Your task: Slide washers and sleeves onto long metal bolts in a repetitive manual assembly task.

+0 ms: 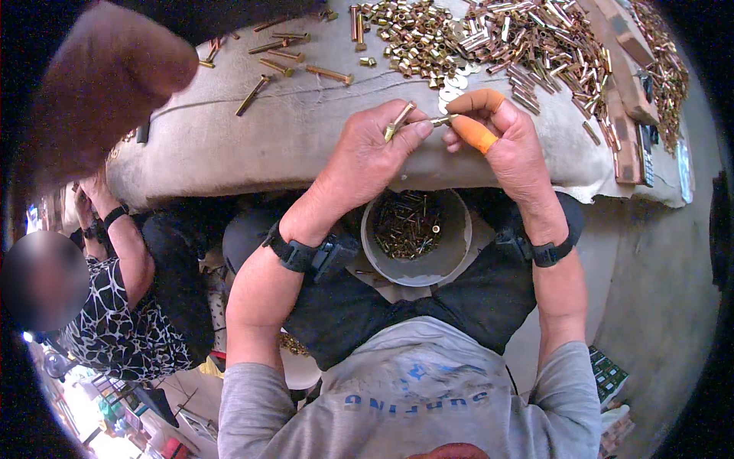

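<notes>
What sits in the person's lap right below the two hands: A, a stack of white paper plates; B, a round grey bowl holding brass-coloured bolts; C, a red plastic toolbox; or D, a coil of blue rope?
B: a round grey bowl with brass-coloured bolts inside rests between the thighs, under the left hand and right hand.

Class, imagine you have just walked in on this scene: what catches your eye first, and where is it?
First, the two hands at the centre: the left hand pinches a brass bolt, and the right hand, with orange finger covers, holds a small brass piece against it. Behind them a heap of brass parts glitters on the cloth-covered table; below, a bucket holds more.
</notes>
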A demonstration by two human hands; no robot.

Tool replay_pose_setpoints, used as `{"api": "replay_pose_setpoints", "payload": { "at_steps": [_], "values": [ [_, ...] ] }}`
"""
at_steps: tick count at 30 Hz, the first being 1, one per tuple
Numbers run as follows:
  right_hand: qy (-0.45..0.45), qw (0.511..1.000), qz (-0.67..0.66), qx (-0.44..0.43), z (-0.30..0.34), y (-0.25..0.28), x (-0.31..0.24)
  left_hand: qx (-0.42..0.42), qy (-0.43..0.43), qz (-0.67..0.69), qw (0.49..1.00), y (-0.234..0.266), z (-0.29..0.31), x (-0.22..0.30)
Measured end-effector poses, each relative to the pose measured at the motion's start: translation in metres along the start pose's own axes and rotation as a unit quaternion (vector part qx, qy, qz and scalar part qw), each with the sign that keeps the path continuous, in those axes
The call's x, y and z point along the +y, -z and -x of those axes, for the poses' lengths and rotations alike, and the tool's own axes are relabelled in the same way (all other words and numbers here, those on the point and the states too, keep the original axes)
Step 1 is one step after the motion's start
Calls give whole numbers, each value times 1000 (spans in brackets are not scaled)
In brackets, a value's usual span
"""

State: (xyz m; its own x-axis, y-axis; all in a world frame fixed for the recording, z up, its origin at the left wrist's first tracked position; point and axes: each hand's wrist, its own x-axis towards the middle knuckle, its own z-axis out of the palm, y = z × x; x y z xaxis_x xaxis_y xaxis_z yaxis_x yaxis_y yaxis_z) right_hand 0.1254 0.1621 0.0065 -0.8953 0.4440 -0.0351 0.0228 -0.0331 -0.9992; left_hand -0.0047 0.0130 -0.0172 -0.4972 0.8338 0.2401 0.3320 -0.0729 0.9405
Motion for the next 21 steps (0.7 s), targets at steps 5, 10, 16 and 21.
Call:
{"api": "replay_pose_setpoints", "payload": {
  "at_steps": [5, 10, 16, 21],
  "values": [
    [29, 999, 35, 18, 8, -1, 0, -46, 154, 90, 983, 1, -1, 13],
    [17, 998, 56, 23, 8, 4, 2, -36, 62, 32, 997, -2, -3, 14],
    [77, 973, 208, 59, 9, 5, 13, -55, 27, -8, 998, -7, 1, 12],
    [64, 995, -8, 76, 9, -13, 2, -31, 20, 10, 999, -6, -2, 6]
  ]
}}
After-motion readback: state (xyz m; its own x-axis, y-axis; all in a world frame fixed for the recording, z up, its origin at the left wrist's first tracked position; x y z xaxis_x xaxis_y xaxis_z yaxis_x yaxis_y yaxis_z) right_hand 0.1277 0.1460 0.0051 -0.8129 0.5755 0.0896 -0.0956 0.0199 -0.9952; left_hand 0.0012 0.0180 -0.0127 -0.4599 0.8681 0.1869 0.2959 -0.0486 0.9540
